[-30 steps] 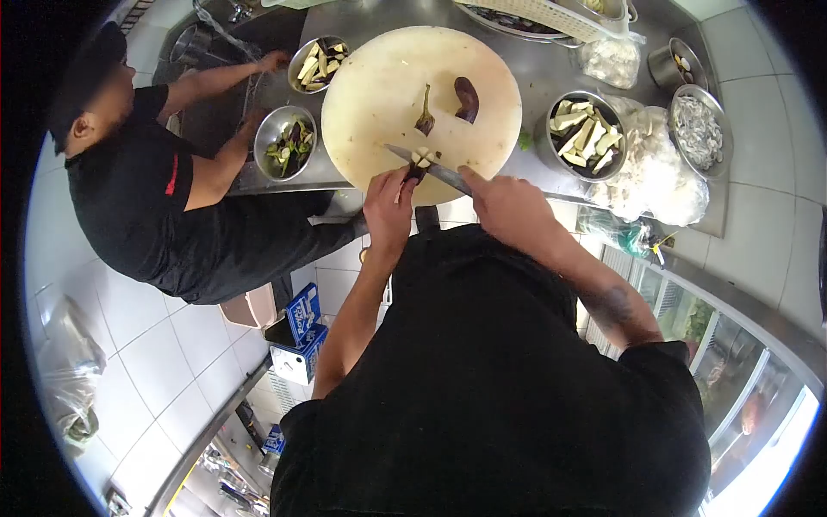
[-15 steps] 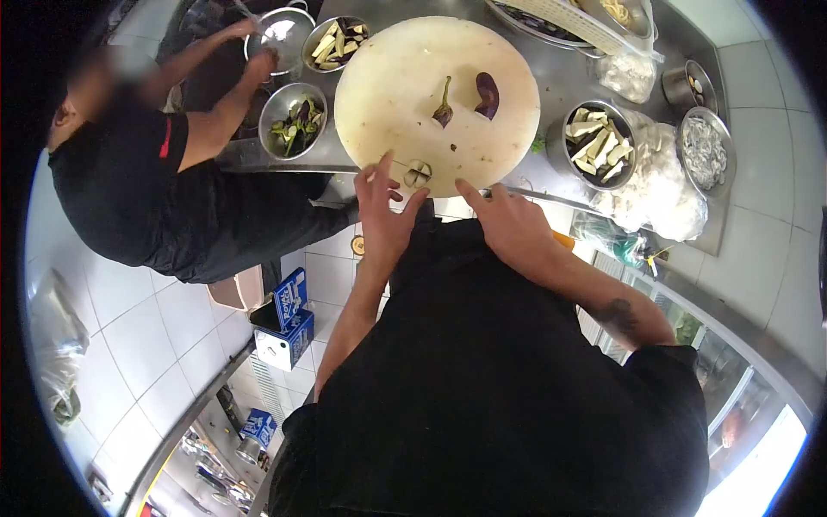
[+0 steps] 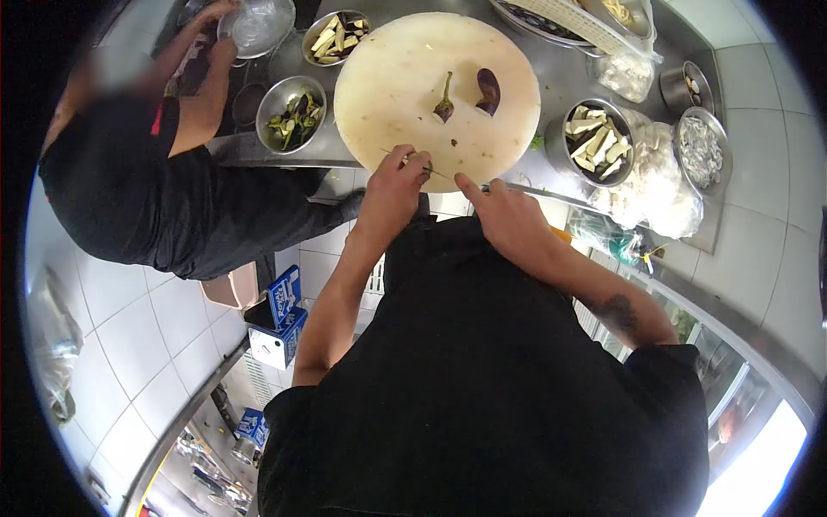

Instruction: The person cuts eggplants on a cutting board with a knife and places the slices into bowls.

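Note:
A knife (image 3: pixel 440 174), seen nearly edge-on as a thin line, lies across the near edge of the round white cutting board (image 3: pixel 388 77). My right hand (image 3: pixel 512 215) is closed round its handle, index finger stretched along the blade. The fingers of my left hand (image 3: pixel 394 185) are bent together over cut eggplant at the blade, and they hide most of it. Farther up the board lie an eggplant stem end (image 3: pixel 444 109) and a dark purple eggplant piece (image 3: pixel 488 92).
Right of the board stands a pot of eggplant strips (image 3: pixel 594 148), beside plastic bags (image 3: pixel 655 185). On the left are a bowl of eggplant strips (image 3: pixel 334 39) and a bowl of green trimmings (image 3: pixel 293 116). A co-worker (image 3: pixel 121 181) at the left handles a metal colander (image 3: pixel 263 26).
My left hand has closed over the cut eggplant, which showed between its spread fingers before. The co-worker's hands and the colander have moved up and left.

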`<state>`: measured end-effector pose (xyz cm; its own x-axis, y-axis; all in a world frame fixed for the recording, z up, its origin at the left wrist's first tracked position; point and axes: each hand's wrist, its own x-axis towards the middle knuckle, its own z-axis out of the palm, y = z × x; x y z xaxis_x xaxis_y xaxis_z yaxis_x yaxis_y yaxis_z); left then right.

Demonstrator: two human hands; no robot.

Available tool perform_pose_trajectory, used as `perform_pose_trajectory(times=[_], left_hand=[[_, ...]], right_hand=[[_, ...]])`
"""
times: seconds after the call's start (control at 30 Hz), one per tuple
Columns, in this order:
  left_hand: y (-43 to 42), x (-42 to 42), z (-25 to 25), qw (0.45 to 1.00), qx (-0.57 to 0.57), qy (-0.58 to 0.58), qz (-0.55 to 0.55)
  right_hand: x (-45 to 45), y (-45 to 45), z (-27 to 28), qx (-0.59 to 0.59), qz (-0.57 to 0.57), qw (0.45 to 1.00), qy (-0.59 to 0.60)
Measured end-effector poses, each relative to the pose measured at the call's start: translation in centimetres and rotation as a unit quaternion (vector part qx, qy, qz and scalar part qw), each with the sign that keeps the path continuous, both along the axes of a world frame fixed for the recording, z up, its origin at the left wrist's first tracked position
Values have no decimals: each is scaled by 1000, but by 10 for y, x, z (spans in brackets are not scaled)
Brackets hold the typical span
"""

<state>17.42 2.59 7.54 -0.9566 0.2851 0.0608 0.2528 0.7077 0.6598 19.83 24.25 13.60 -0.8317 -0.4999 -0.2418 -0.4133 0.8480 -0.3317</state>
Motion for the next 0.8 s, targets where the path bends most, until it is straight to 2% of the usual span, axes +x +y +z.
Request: perform_pose_trajectory(times=[0.1,0.2,0.3,0.4,0.47,0.5,0.57,0.63,0.7,0.73,0.77,0.8], left_hand=[[-2,0,0,1000,7,23,-9],[-3,-1,0,1000,-3,21,-16],[-4,1,-13,997,-4,75,2],[-1,6,-17,993,25,105,50],[-2,8,-12,988,102,36,112],[-5,5,-11,989,99,40,100],[-15,-1,-9,983,84,86,137],[-20,-10,2,976,141,54,154],[-15,-20,8,972,170,41,155],[0,-28,14,973,177,42,142],[14,-35,23,975,191,15,117],[27,-41,32,975,200,-11,92]], right_hand=[[-2,-4,-8,-11,-23,999,-26],[-2,-5,-34,-38,-23,999,-16],[1,-5,-58,-33,-19,999,14],[3,-1,-73,-52,-36,998,2],[7,4,-76,-45,-34,998,8],[6,10,-73,-48,-46,998,13],[10,32,-58,-21,-51,996,-65],[20,61,-41,-22,-88,993,-79],[37,96,-35,-197,-141,969,-39],[45,105,-29,-248,-220,943,-7],[54,113,-28,-246,-230,941,0],[64,121,-29,-268,-339,902,19]])
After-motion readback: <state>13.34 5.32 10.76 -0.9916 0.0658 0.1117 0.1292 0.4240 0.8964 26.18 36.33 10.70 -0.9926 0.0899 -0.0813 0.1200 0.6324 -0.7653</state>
